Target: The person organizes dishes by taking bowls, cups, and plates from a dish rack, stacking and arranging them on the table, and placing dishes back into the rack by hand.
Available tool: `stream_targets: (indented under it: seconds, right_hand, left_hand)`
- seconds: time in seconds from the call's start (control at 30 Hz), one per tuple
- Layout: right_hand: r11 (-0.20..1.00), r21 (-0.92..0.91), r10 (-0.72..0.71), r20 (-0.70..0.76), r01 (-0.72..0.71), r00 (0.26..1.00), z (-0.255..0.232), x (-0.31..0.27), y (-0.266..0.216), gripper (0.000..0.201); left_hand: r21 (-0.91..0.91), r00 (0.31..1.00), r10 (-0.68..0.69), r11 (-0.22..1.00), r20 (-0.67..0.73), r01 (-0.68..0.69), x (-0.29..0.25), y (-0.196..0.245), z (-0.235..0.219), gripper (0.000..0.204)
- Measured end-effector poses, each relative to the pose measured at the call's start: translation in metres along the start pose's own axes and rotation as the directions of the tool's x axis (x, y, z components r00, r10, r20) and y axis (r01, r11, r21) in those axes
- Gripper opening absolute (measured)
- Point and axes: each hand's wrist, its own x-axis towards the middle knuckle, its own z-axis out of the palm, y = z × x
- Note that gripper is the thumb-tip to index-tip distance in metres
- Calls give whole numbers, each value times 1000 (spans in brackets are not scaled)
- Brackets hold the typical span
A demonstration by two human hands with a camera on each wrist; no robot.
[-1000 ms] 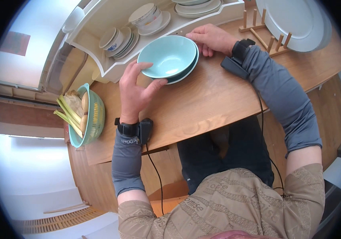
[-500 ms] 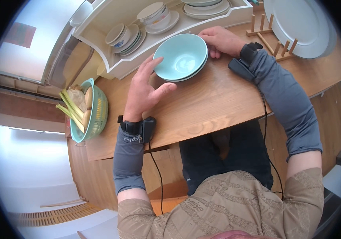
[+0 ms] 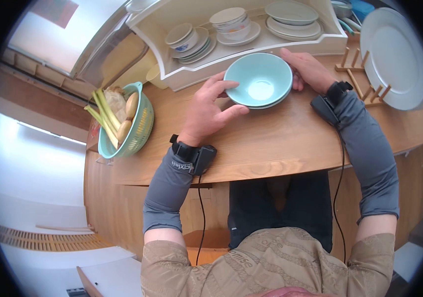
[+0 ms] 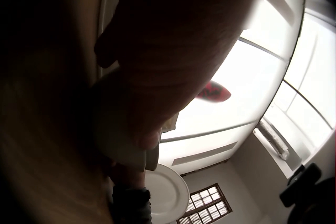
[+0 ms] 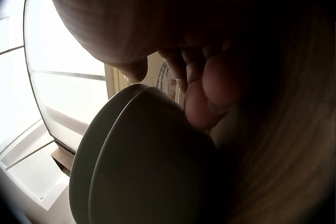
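Two light-blue bowls (image 3: 261,81), one nested inside the other, are on the wooden table in the head view. My left hand (image 3: 206,111) holds their left side, fingertips over the upper rim and thumb at the front edge. At the far right rim my right hand (image 3: 310,72) has its thumb on the edge, with the other fingers curled beside the outer wall. In the right wrist view the two bowls (image 5: 152,166) show their outer sides below the thumb and curled fingers. The left wrist view is dark, with a thumb at a bowl's edge (image 4: 121,129).
Behind the bowls stands a white shelf (image 3: 196,76) with stacked dishes. A turquoise basket (image 3: 144,119) with vegetables is at the left edge. On the right are a wooden peg rack (image 3: 355,81) and large white plates (image 3: 394,59). Cables hang from both wrists.
The head view has shifted, so the scene sits further right and lower. The upper bowl now sits more evenly over the lower one, with both hands still at the rims.
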Motion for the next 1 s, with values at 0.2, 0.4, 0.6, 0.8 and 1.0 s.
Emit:
stream_targets:
  seconds: [0.2, 0.4, 0.6, 0.8, 1.0]
  right_hand:
    - [1000, -6, 31, 5, -31, 1000, 0, -1, -3, 60]
    - [999, 3, 32, 9, -32, 999, 0, 2, 1, 60]
    - [999, 17, 35, 9, -35, 999, -1, 3, 1, 59]
    - [999, 36, 32, 20, -33, 999, -1, 1, 2, 59]
    - [998, 61, 13, 11, -13, 1000, -1, 0, 2, 61]
  left_hand:
    - [-127, 999, -37, 991, -18, 34, -3, -8, -1, 65]
    - [-286, 991, -130, 951, -15, 121, -4, -14, -3, 69]
    - [-322, 989, -113, 944, -98, 76, -5, -24, -4, 64]
    - [-360, 961, -144, 931, -238, 51, -5, -37, -6, 48]
    - [-397, 877, -238, 916, -418, 59, 2, -42, -15, 34]
